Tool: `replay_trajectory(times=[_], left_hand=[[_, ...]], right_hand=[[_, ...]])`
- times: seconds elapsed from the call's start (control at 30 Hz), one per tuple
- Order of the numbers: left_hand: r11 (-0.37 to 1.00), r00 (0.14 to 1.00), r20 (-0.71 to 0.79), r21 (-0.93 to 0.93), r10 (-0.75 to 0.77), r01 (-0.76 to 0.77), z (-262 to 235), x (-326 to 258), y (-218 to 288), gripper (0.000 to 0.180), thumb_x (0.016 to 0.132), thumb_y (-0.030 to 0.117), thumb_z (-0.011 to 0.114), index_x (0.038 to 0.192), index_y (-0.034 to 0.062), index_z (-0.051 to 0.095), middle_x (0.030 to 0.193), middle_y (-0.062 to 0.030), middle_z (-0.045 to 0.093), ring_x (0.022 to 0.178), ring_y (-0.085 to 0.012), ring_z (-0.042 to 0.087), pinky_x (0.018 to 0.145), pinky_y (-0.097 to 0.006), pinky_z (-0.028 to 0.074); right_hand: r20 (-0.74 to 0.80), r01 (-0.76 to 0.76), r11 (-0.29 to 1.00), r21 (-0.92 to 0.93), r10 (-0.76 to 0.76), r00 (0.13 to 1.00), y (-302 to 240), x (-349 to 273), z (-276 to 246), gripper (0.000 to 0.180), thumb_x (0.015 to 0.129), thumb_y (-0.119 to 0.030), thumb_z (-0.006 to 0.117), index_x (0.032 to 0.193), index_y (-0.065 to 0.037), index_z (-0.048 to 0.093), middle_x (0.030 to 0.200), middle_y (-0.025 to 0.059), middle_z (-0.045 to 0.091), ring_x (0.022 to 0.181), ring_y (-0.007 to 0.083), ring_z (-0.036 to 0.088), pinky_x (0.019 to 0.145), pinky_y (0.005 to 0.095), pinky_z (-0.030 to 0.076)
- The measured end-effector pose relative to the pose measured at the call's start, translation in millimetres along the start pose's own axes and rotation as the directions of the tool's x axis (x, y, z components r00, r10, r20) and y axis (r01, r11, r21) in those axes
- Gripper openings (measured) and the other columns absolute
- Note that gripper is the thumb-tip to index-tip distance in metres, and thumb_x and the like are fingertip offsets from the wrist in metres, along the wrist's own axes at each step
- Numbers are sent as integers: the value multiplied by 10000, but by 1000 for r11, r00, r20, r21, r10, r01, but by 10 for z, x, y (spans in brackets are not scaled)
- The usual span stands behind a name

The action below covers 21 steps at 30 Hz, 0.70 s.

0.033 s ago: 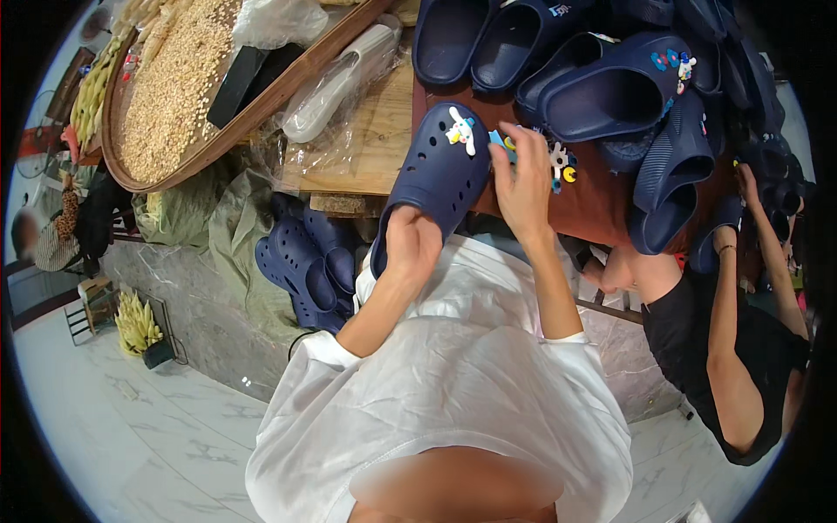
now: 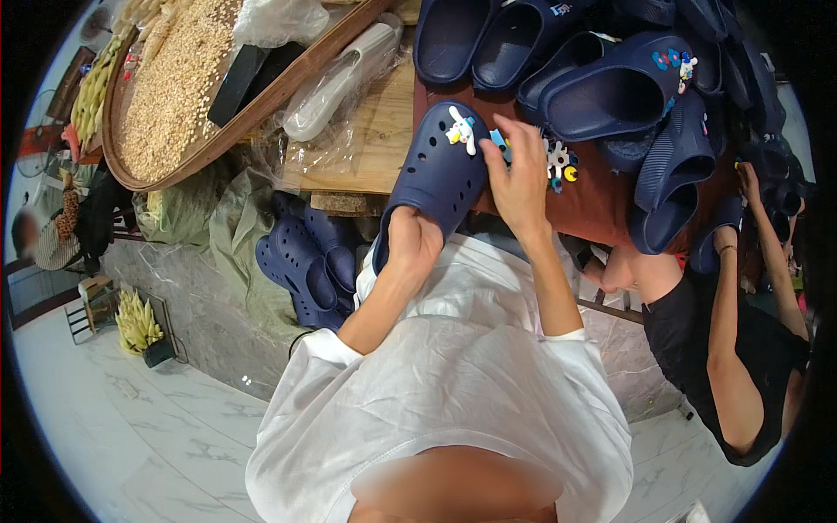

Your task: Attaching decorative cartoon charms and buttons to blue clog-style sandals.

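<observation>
My left hand (image 2: 413, 237) is inside the heel opening of a navy blue clog (image 2: 429, 166) with round holes, holding it tilted up. A white cartoon charm (image 2: 460, 130) with small coloured parts sits on the toe of the clog. My right hand (image 2: 520, 179) is beside the toe, thumb and fingers apart. Blue and yellow charms (image 2: 500, 139) show in the gap between thumb and fingers, seemingly on the brown tabletop (image 2: 590, 198). More charms (image 2: 561, 162), white, black and yellow, lie just right of that hand.
Navy slippers (image 2: 615, 91) pile up at the far right. A wooden-rimmed tray (image 2: 174, 185) of pale grains stands far left, with a plastic-wrapped white slipper (image 2: 340, 91) beside it. Several navy clogs (image 2: 301, 266) hang low on the left. A co-worker's arm (image 2: 728, 322) handles slippers at right.
My right hand has shifted slightly left and up toward the toe of the clog, its fingers spreading a little. My left hand and the clog stay nearly still.
</observation>
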<state>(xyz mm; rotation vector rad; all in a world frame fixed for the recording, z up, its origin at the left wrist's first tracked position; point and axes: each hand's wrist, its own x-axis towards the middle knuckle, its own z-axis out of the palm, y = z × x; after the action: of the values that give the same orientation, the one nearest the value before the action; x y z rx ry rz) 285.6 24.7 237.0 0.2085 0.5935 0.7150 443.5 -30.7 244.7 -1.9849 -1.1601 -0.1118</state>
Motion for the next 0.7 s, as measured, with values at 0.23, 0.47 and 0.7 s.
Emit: replay_trajectory(times=[0.23, 0.47, 0.7], left_hand=[[962, 958, -116, -106, -264, 252, 196, 298, 18, 411, 1061, 285, 344, 1379, 87, 514, 1406, -88, 551, 1283, -241, 530, 1109, -441, 403], [834, 930, 368, 514, -3, -200, -148, 655, -226, 392, 1049, 215, 348, 1403, 69, 429, 1371, -99, 537, 1243, -212, 536, 1041, -350, 437], [994, 971, 213, 54, -104, 95, -143, 653, -210, 358, 1042, 167, 372, 1371, 44, 445, 1303, -110, 558, 1190, -202, 547, 993, -329, 456]], right_hand=[[79, 117, 991, -57, -113, 990, -248, 141, 185, 516, 840, -297, 738, 1257, -31, 591, 1097, 148, 567, 990, 341, 535, 868, 442, 428], [38, -36, 978, 208, 28, 999, -242, 185, 303, 449, 778, -210, 801, 1062, 4, 528, 982, 162, 516, 922, 340, 518, 807, 420, 429], [-71, -58, 972, 227, 75, 995, -218, 141, 526, 395, 755, -197, 795, 959, -15, 511, 945, 145, 517, 883, 328, 516, 771, 433, 420]])
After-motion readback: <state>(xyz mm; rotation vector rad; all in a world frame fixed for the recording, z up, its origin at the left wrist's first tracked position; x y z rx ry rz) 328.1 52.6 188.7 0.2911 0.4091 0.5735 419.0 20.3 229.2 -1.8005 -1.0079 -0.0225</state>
